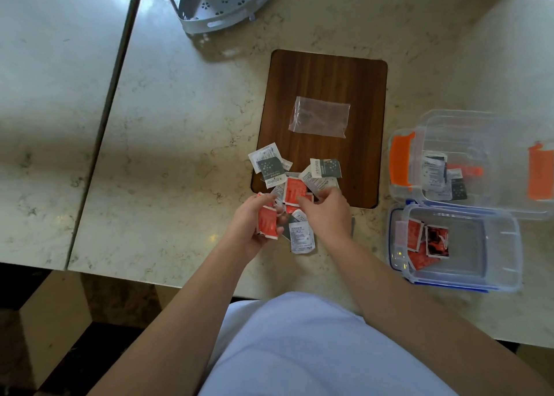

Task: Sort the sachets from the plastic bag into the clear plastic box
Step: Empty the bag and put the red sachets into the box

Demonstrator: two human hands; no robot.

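Observation:
A loose pile of sachets point(295, 186), some red and some white with dark green, lies at the near edge of a wooden board point(326, 81). My left hand point(248, 230) is shut on a red sachet point(267, 223) beside the pile. My right hand point(328, 213) reaches into the pile, its fingers pinching at a red sachet point(295, 190). An empty clear plastic bag point(319, 117) lies flat on the board. At the right, a clear box with orange clips point(413, 192) holds white and green sachets point(440, 177). A clear box with blue trim point(491, 275) holds red sachets point(419, 242).
A grey perforated rack point(221, 3) stands at the back of the marble counter point(168, 156). A seam separates this counter from another slab at the left. The counter's front edge runs just ahead of my body.

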